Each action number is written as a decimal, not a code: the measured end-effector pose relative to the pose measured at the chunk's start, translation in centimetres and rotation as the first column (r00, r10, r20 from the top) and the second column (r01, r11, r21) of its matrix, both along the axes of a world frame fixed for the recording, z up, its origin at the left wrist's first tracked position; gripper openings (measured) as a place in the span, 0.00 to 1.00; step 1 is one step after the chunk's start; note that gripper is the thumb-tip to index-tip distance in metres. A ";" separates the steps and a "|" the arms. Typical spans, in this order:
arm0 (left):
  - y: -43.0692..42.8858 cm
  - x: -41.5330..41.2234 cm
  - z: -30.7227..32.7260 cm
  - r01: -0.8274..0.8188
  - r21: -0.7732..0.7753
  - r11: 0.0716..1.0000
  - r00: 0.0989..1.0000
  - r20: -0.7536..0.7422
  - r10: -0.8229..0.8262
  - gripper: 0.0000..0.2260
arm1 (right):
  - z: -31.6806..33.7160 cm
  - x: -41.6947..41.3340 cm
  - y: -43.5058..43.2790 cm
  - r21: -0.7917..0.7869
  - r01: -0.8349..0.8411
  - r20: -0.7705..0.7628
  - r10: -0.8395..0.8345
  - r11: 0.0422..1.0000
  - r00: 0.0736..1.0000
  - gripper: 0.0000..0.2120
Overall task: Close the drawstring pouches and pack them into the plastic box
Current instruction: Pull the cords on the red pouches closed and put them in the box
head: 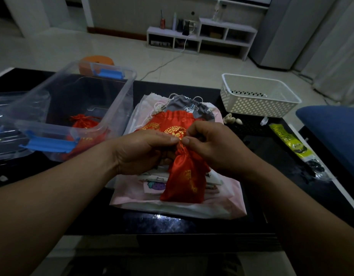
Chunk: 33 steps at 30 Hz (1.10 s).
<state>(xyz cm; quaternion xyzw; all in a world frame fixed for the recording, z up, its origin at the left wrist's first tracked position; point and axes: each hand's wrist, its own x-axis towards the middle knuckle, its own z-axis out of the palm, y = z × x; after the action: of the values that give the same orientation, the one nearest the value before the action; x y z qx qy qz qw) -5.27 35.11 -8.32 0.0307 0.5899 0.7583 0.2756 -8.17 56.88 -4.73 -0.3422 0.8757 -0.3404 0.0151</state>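
A red satin pouch with gold print hangs over the pile in the middle, its neck gathered tight. My left hand and my right hand both pinch that neck, thumbs touching. Under them lies a pile of pouches: another red one, a grey one and pink and white ones. The clear plastic box with blue latches stands open at the left. One closed red pouch lies inside it.
A white perforated basket stands at the back right of the black table. Small shells and a yellow-green packet lie to the right. The box's clear lid rests at the far left. A blue cushion borders the right edge.
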 end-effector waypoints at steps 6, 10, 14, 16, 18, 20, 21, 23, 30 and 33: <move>0.3 0.2 0.1 0.015 -0.058 0.998 0.998 -0.056 -0.018 0.12 | -0.1 -0.1 -0.1 0.004 0.002 0.009 -0.002 1.000 1.000 0.03; 0.4 0.3 0.5 0.016 -0.105 0.994 0.997 -0.073 -0.024 0.20 | 0.0 -0.1 0.0 0.005 -0.004 0.025 0.004 1.000 1.000 0.03; 0.5 0.2 0.6 0.012 -0.148 0.989 0.995 -0.093 -0.026 0.09 | 0.3 -0.2 0.2 0.007 -0.002 0.091 0.002 1.000 0.996 0.05; 0.7 0.3 1.1 0.007 -0.186 0.982 0.993 -0.111 -0.028 0.05 | 0.3 -0.2 0.3 0.011 -0.001 0.136 0.000 1.000 0.991 0.06; 1.1 0.7 2.1 -0.030 -0.315 0.949 0.984 -0.174 -0.027 0.04 | 0.2 -0.2 0.3 0.035 0.001 0.148 -0.006 0.999 0.989 0.06; 1.3 0.9 2.7 -0.096 -0.483 0.870 0.945 -0.320 -0.073 0.05 | 0.0 0.0 0.0 0.057 0.005 0.135 -0.012 0.998 0.991 0.06; 1.4 1.0 2.8 -0.151 -0.560 0.815 0.909 -0.402 -0.108 0.05 | -0.1 0.1 -0.1 0.060 0.010 0.114 -0.016 0.998 0.993 0.05; 1.7 0.9 2.4 -0.286 -0.659 0.696 0.836 -0.526 -0.155 0.05 | -0.4 0.3 -0.5 0.057 0.027 0.034 -0.029 0.998 0.999 0.06; 1.7 1.1 2.3 -0.349 -0.649 0.676 0.807 -0.575 -0.136 0.10 | -1.0 0.7 -0.9 -0.005 0.049 -0.171 -0.049 0.999 0.984 0.05; 1.1 1.3 2.9 -0.216 -0.597 0.773 0.879 -0.463 -0.112 0.07 | -0.8 0.9 -0.9 -0.011 0.024 -0.159 -0.026 1.000 0.987 0.05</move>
<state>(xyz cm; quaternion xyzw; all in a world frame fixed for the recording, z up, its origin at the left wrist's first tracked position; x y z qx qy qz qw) -3.96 36.21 -5.41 0.1033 0.8593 0.4918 0.0953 -7.32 56.03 -5.49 -0.3572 0.8769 -0.3160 -0.0604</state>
